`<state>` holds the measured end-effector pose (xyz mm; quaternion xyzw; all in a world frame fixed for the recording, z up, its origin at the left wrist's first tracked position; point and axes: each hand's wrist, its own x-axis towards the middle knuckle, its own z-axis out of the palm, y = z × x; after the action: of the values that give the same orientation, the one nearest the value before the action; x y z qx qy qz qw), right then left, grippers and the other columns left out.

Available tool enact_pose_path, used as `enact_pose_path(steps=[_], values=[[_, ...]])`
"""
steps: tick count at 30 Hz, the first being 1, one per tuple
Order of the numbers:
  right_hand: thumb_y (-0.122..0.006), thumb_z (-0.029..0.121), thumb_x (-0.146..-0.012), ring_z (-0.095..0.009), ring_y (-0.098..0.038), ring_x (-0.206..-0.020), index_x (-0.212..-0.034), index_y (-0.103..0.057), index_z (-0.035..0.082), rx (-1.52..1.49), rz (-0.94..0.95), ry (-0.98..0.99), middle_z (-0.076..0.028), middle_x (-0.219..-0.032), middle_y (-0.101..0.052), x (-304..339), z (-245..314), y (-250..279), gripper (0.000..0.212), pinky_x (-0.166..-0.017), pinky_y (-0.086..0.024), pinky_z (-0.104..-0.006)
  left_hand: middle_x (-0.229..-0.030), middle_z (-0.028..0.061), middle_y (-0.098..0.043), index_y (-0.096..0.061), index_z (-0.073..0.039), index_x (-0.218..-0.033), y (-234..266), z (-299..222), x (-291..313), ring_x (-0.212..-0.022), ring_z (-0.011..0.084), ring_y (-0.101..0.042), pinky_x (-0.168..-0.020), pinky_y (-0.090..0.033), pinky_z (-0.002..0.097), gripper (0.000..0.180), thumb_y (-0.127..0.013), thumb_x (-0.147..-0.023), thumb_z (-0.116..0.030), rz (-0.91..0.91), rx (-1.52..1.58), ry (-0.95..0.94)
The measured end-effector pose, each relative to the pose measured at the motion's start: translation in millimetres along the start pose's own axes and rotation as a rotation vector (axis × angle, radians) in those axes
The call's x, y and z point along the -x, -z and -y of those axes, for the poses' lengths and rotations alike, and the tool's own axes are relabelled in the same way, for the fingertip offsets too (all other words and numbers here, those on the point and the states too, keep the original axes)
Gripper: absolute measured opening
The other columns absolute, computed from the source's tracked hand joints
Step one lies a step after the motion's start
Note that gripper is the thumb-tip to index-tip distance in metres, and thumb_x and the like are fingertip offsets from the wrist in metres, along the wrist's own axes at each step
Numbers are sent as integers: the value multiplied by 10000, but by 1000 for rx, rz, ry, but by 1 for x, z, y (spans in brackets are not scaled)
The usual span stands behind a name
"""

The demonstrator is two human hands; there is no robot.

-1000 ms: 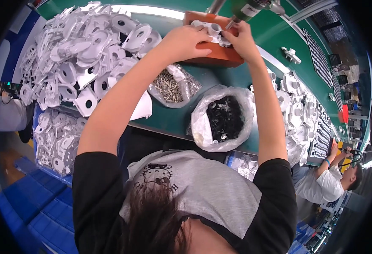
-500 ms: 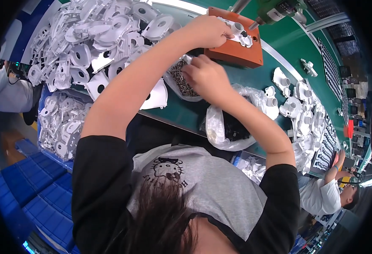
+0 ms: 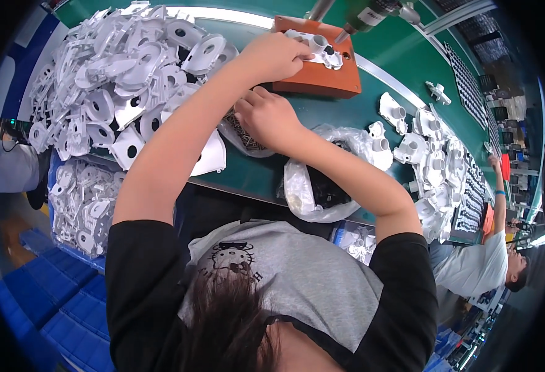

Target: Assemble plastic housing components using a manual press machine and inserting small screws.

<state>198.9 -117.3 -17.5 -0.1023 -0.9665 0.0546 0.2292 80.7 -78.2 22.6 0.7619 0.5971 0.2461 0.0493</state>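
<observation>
My left hand [image 3: 277,57] is bent over the left end of a white plastic housing [image 3: 317,44], its fingertips pressed on the part. The housing has a short round tube and a small black piece, and lies on an orange block fixture [image 3: 319,84]. Closer to me, my right hand [image 3: 269,118] reaches with curled fingers over a clear bag of screws [image 3: 248,141]. Its fingertips are partly hidden, so whatever they pinch does not show. A green power screwdriver [image 3: 372,15] hangs above the fixture, its tip near the housing.
White plastic plates [image 3: 130,68] are heaped at left, above a crate of similar parts [image 3: 83,204]. An open plastic bag of black pieces [image 3: 313,204] sits by the table's near edge. White tubed housings [image 3: 430,164] cluster at right. A co-worker [image 3: 480,263] is at far right.
The whole view has shifted, so the bench appears farther left. My right hand has edged left over the screws; my left hand stays at the housing. The co-worker's arm now stretches farther out.
</observation>
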Motion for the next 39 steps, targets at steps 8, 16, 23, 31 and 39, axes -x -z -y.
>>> enact_pose_path(steps=[8,16,23,31,39], values=[[-658,65,-748,-176,-597,-675,-852,-591,16,-652,141,-322,-79,-796,-593,8,-9,54,133,-620,-486,-300,-826,133,-643,-671,-150,-1011,-1,1,0,-750,320,-608,-718,-488,416,280,-518,-778,-163,-41,70,-51],[-570,71,-850,-89,-568,-661,-1066,-615,-25,-809,-114,-761,-62,-808,-641,45,-99,118,241,-571,-447,-212,-969,176,-621,-592,-63,-962,-10,-33,5,-978,313,-580,-861,-454,407,470,-713,-666,-407,-132,-236,-126],[-672,127,-778,-113,-618,-711,-939,-644,-29,-762,-408,-681,-94,-793,-673,15,-156,85,227,-658,-479,-240,-1125,187,-537,-544,-74,-1032,-12,-33,4,-1004,314,-555,-882,-456,389,500,-739,-684,-376,-110,-294,-118],[-689,122,-787,-57,-488,-632,-834,-626,-14,-567,-343,-657,3,-690,-575,10,-153,76,157,-572,-408,-216,-1143,177,-531,-542,-80,-1039,-8,-37,8,-999,315,-560,-855,-476,396,497,-738,-687,-371,-122,-285,-89],[-665,105,-769,-199,-568,-820,-897,-634,3,-100,-334,-312,-104,-859,-621,18,-149,76,167,-670,-473,-295,-1158,191,-524,-540,-79,-1033,-9,-38,6,-1018,328,-553,-865,-475,402,496,-740,-683,-370,-138,-288,-95]])
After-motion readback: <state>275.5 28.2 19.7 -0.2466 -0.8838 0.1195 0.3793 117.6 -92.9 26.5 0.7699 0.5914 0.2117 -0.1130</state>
